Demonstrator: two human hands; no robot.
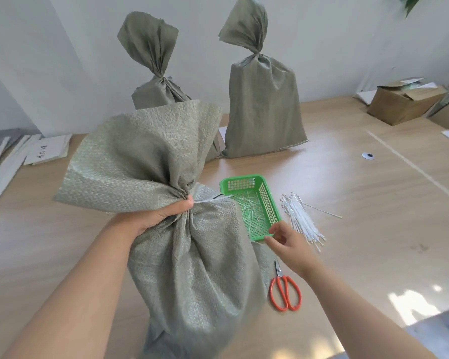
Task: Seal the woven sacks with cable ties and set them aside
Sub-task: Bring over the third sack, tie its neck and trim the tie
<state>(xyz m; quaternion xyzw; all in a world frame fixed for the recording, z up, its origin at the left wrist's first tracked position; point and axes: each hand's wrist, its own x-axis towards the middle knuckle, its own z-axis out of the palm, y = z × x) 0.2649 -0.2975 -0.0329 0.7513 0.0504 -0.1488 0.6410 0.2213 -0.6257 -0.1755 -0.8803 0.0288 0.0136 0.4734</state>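
One cable tie (215, 199) juts rightward from the sack (192, 268) neck gripped by the left hand (163, 213), toward the right hand (287, 242), whose grip is unclear.

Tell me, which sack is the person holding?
The nearest grey-green woven sack; the left hand grips its gathered neck. The two tied sacks behind stand untouched.

The light wooden table (347, 177) holds a big grey-green woven sack (192, 268) standing at the near edge. At the far side stand a left tied sack (156, 92) and a right tied sack (262, 107). In between lie a green plastic basket (272, 203) with little white bits inside, a bunch of white cable ties (302, 220) and red-handled scissors (285, 291). A brown cardboard box (402, 104) sits far right.
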